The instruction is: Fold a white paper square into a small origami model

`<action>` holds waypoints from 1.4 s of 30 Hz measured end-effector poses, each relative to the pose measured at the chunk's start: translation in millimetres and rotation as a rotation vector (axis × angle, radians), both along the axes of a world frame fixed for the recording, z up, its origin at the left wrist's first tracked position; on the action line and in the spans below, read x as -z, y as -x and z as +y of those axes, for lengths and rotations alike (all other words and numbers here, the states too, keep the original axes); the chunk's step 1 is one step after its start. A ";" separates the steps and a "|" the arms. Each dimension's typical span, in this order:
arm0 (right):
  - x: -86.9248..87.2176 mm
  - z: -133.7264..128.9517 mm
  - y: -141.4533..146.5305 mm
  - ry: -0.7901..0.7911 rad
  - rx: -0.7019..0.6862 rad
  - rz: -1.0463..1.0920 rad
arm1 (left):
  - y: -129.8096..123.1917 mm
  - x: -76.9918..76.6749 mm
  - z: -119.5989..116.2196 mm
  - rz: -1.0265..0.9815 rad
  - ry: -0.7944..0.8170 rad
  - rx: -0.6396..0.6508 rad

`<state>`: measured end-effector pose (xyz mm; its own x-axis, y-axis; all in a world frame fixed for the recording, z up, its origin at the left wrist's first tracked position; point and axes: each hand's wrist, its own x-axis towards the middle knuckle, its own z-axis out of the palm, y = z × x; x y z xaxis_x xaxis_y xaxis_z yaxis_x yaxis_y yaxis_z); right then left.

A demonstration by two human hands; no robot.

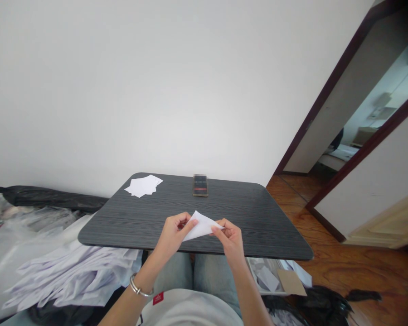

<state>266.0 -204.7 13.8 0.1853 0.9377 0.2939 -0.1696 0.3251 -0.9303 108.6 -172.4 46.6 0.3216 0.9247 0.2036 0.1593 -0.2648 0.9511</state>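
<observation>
Holding a small white triangular folded paper (201, 227) over the near edge of a dark, wood-grained table with rounded corners (258, 213). Gripping the left part of this paper with the left hand (177, 226), with the thumb on the upper face and the fingers bent behind. Pinching the right tip of it with the right hand (230, 235), between the thumb and the bent fingers. Pointing one corner of the paper away from the body. Cannot tell whether touching the table with the paper or only hanging it above. Wearing a shiny silver-coloured bracelet (138, 287) near the left wrist, also a white top (190, 310) and light blue denim trousers (207, 276), these partly under the table.

Showing, at the far left corner of the table, a loose overlapping pile of white papers (143, 186), well apart from the left hand. Showing, near the far edge, about the middle, a dark rectangular phone-like device (200, 185), blurred into small squares. Facing a plain white wall (173, 90), just behind the table. Including, lower at the left side, a wrinkled pale heap (78, 274), looking like cloth, and farther back a long black wrapped bundle (54, 198). Including, lower at the right side, some papers (268, 278) beside a flat piece of brown cardboard (291, 281), and then a reddish-brown wooden floor (329, 267).
</observation>
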 end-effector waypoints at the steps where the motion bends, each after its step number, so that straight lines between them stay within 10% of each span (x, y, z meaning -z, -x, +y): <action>1: -0.1 -0.2 -0.4 0.011 -0.005 -0.002 | -0.2 1.0 0.3 0.002 -0.002 -0.001; 42: 1.2 -0.8 0.6 0.072 -0.020 -0.023 | -3.7 4.2 6.6 -0.166 -0.008 0.034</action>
